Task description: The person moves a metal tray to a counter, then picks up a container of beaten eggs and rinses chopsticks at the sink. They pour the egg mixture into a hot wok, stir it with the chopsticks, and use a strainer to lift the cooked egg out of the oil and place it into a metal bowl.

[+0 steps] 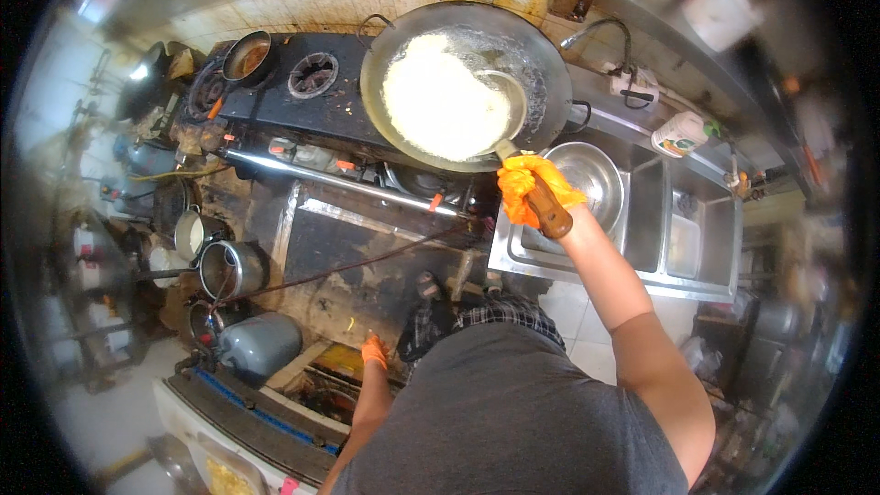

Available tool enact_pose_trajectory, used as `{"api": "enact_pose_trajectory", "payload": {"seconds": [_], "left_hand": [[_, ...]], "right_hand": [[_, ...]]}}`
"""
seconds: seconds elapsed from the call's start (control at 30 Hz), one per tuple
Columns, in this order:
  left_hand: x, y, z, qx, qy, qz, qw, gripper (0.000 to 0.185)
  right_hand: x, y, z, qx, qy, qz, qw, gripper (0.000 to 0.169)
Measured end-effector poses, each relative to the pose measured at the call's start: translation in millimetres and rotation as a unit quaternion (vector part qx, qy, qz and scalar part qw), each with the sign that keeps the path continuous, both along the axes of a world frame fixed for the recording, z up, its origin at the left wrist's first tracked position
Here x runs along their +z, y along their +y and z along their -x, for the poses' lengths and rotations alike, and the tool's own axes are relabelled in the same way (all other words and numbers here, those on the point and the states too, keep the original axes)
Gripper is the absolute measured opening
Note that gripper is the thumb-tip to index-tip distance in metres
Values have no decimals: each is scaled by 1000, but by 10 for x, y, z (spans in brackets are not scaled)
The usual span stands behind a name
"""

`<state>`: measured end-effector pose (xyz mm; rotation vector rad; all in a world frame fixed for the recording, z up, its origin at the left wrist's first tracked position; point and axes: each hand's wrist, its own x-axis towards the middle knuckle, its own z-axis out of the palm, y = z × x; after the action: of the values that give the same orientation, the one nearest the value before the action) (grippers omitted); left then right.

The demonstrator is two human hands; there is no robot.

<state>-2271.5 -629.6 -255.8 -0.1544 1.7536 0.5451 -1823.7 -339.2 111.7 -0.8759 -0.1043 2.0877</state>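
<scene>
My right hand, in an orange glove, grips the wooden handle of a round metal skimmer or ladle. The tool's bowl lies inside a large wok, partly under a pale, overexposed mass of food. Bubbling liquid shows along the wok's far right side. My left hand, also gloved in orange, hangs low by my left side. It is near a wooden-edged opening in a counter; its fingers are too small to make out, and nothing is visibly held.
Left of the wok are a gas burner and a small dark pan. A steel sink with a metal basin stands at right. Pots, a gas cylinder and a hose crossing the floor area are at left.
</scene>
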Motion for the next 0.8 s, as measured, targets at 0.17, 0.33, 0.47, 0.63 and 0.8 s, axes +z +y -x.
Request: {"api": "enact_pose_trajectory", "payload": {"seconds": [0.17, 0.33, 0.47, 0.63, 0.8], "left_hand": [[-146, -251, 96, 48, -44, -11, 998, 32], [-364, -664, 83, 87, 15, -42, 995, 40], [-386, -770, 233, 92, -82, -2, 992, 36], [-255, -789, 85, 107, -56, -31, 992, 32], [-399, -823, 128, 149, -47, -20, 988, 35]], "right_hand": [[-222, 248, 101, -17, 27, -296, 955, 30], [137, 238, 173, -83, -59, -288, 952, 34], [268, 319, 243, -92, -129, -147, 976, 18], [-25, 609, 264, -11, -171, -14, 985, 20], [-69, 424, 287, -11, -354, -48, 934, 14]]}}
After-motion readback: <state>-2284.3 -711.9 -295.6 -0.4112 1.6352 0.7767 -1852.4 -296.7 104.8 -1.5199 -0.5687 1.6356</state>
